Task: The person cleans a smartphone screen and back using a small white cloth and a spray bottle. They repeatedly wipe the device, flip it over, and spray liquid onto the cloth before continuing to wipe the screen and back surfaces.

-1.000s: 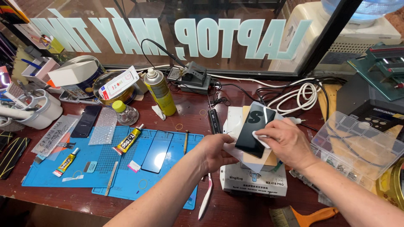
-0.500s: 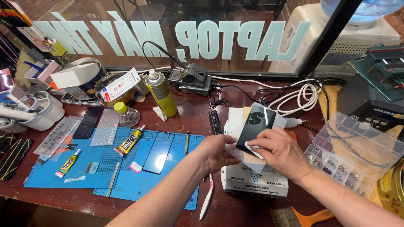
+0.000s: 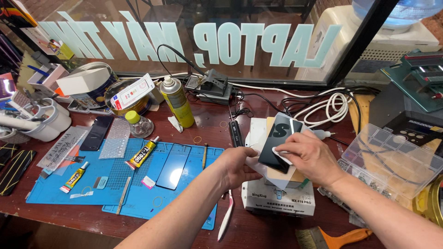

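A black phone [image 3: 279,138] lies tilted on a white box-shaped machine [image 3: 279,200] right of centre. My left hand [image 3: 237,167] grips the phone's lower left edge and steadies it. My right hand [image 3: 310,157] presses a small white wipe [image 3: 279,152] against the phone's dark surface with pinched fingers. A tan sheet [image 3: 286,175] lies under the phone.
A blue work mat [image 3: 115,184] at left carries a dark glass panel [image 3: 173,166], glue tubes [image 3: 143,152] and small tools. A yellow spray can [image 3: 177,101], a clear compartment box [image 3: 392,159], white cables [image 3: 330,106], a brush [image 3: 332,237] and a white stylus-like tool [image 3: 226,219] surround the machine.
My right hand has slid the white wipe down the phone's surface toward its lower end. My left hand has stayed on the phone's edge.
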